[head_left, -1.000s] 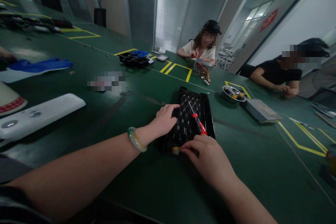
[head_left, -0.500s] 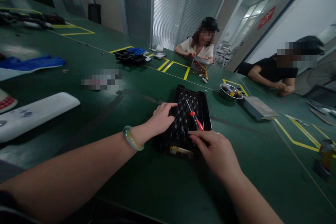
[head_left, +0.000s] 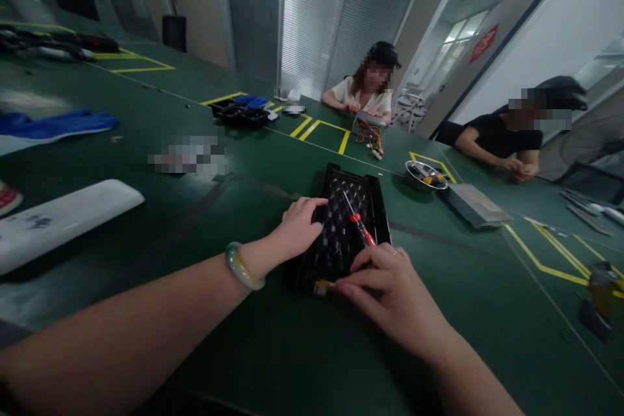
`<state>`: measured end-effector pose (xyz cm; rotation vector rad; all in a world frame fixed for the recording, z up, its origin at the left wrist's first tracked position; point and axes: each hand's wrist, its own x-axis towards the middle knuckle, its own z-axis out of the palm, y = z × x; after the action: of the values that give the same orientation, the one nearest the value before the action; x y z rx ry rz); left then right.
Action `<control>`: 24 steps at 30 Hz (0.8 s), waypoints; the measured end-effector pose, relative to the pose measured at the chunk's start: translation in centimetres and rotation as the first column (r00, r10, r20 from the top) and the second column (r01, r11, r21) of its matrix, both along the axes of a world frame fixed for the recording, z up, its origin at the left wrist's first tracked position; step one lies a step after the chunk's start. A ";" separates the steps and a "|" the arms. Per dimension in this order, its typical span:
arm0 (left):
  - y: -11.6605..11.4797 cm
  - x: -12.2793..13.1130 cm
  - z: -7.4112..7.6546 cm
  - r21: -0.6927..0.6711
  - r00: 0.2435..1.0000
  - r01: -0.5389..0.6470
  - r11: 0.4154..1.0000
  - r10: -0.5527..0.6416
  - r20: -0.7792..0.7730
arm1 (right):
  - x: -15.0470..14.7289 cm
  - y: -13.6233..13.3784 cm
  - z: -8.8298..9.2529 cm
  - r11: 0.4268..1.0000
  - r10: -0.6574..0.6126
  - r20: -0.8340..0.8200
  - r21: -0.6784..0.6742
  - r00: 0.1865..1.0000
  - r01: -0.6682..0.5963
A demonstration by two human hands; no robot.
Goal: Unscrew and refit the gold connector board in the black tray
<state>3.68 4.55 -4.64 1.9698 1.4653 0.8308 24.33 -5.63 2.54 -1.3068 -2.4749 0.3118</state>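
Bracing a black tray [head_left: 355,177].
Left hand [head_left: 298,229] is laid flat, empty; right fingertips [head_left: 344,288] are set on yellow tab [head_left: 322,286], grip unclear (screwdriver [head_left: 359,229] beyond).

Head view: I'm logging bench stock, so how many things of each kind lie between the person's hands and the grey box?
Black mesh tray: 1
Red-handled screwdriver: 1
Metal bowl: 1
Grey flat box: 1
Total: 4

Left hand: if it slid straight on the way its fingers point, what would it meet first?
Probably the shaft of the red-handled screwdriver lying on the black tray; depth is unclear.
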 end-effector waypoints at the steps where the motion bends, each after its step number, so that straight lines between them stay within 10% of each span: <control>1: 0.0 0.0 0.0 0.003 1.000 -0.002 1.000 0.002 0.001 | -0.3 -0.2 0.2 0.999 0.031 0.023 -0.028 0.999 -0.030; 14: -0.2 0.1 0.3 0.002 1.000 -0.011 1.000 0.011 -0.026 | -0.6 -0.8 0.5 0.989 0.070 0.001 -0.134 0.998 -0.069; 24: -0.5 0.0 0.7 -0.016 0.999 -0.020 1.000 0.019 -0.039 | 2.3 1.9 -3.3 0.892 -0.445 0.173 0.178 0.879 0.416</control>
<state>3.69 4.01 -3.95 1.9730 1.5112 0.7898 26.64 -3.76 -0.78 -1.8587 -2.2228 -0.1092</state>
